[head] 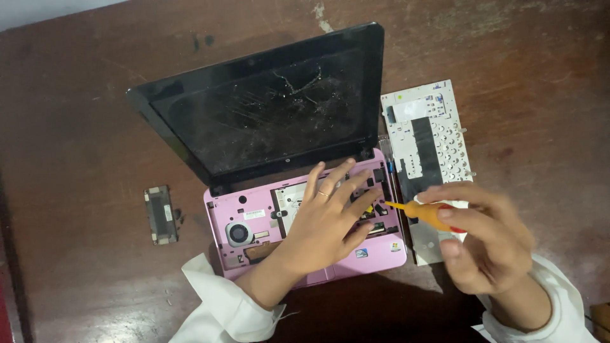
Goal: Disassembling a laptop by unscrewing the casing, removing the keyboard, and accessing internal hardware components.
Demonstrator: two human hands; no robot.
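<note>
Your right hand [486, 244] is nearest to the camera, with its fingers closed around one screwdriver [427, 214] that has an orange handle; the thin shaft points left and its tip is at the right side of the open pink laptop base [305, 244]. Your left hand [327, 219] lies flat on that base with the fingers spread apart, and it holds nothing. On the base you can see one round fan [239, 233], one white rectangular label [254, 214] above it, and two small square stickers on the palm rest at the front right. One cracked black screen [270, 108] stands behind. One removed keyboard [429, 149] lies face down to the right, touching the laptop's side. One small dark cover plate [159, 215] lies apart, to the left on the brown table [76, 127].
</note>
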